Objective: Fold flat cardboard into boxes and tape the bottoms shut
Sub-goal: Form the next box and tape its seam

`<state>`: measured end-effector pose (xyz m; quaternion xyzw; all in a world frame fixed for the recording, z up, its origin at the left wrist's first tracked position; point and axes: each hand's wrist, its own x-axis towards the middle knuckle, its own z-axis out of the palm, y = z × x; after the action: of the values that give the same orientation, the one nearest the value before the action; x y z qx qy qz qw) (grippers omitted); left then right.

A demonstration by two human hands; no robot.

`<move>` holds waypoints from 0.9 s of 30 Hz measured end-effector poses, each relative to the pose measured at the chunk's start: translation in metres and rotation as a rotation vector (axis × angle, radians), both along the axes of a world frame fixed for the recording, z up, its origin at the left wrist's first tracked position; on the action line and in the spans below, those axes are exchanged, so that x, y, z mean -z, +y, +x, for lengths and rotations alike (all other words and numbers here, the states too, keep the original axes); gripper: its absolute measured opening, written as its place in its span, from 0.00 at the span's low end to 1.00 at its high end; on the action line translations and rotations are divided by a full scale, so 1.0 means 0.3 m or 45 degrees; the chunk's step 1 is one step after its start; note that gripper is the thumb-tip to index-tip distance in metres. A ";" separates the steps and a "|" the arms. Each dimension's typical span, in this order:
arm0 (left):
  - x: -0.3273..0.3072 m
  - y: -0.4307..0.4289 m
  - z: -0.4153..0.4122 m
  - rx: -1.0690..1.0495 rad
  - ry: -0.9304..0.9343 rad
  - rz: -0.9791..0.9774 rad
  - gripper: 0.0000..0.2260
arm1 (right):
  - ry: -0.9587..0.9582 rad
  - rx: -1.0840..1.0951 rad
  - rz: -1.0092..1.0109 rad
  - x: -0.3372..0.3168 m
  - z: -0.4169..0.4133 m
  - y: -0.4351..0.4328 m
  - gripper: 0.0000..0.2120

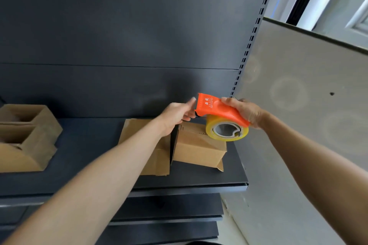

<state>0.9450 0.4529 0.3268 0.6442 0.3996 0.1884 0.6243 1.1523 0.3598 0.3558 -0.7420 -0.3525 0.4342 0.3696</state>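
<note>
An orange tape dispenser (217,108) with a yellowish roll of clear tape (227,130) hangs above a small folded cardboard box (197,148) on the dark shelf (89,165). My right hand (246,112) grips the dispenser's back. My left hand (177,114) pinches at the dispenser's front cutter edge; the tape end itself is too thin to make out. A stack of flat cardboard (145,145) lies under my left forearm, just left of the box.
Two finished open boxes (25,137) stand at the shelf's left end. A grey side panel (298,105) closes the shelf on the right, beside a slotted upright (251,42). Lower dark shelves (169,215) step out below the front edge.
</note>
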 end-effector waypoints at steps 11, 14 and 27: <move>0.051 -0.013 0.003 -0.094 -0.283 -0.290 0.05 | -0.099 -0.128 -0.017 -0.027 -0.025 0.012 0.43; 0.069 -0.013 0.006 -0.133 -0.270 -0.283 0.05 | -0.135 -0.149 -0.042 -0.037 -0.029 0.014 0.43; 0.174 -0.018 0.050 -0.120 -0.096 -0.207 0.04 | -0.538 -0.379 -0.313 -0.061 -0.019 0.012 0.25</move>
<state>0.9601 0.4476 0.2747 0.5643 0.4196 0.2085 0.6797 1.1466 0.3635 0.3740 -0.7955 -0.4713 0.3589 0.1275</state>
